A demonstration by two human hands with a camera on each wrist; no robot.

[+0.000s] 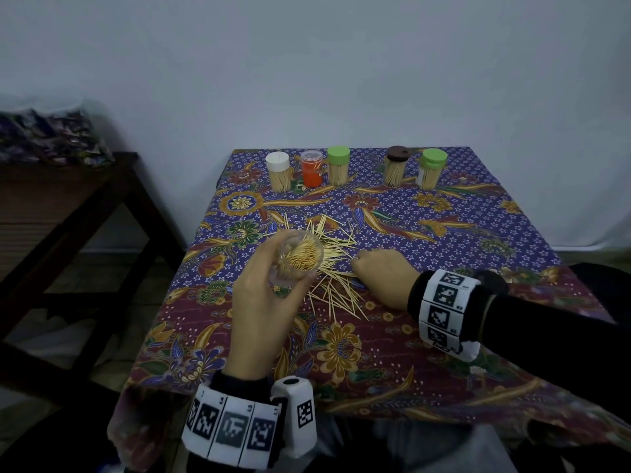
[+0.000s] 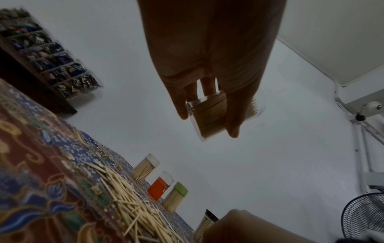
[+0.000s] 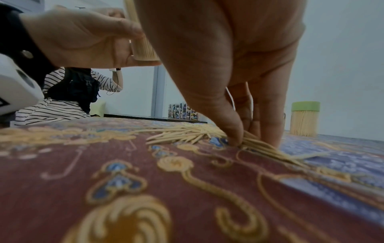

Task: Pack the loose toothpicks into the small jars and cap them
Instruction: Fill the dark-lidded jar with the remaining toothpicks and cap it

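Hands share the work over a batik-covered worktop (image 1: 426, 353): the left hand (image 1: 264, 295) wraps its fingers round a small clear plastic jar (image 1: 297, 256), uncapped, tilted toward the wearer and already densely packed with toothpicks. The right hand (image 1: 382, 278) presses down at about three o'clock from the jar, its thumb and fingertips (image 3: 236, 136) pinched together on a small bundle from the scattered pile of loose wooden toothpicks (image 1: 336, 268). That pile fans out between and beneath both hands, its sticks lying at all angles. The jar's mouth sits just beside the pinching hand, at its nine o'clock and higher, so the bundle would likely need lifting and turning upright to slip in. Five capped jars (image 1: 341, 167) stand in a row at twelve o'clock, well apart.
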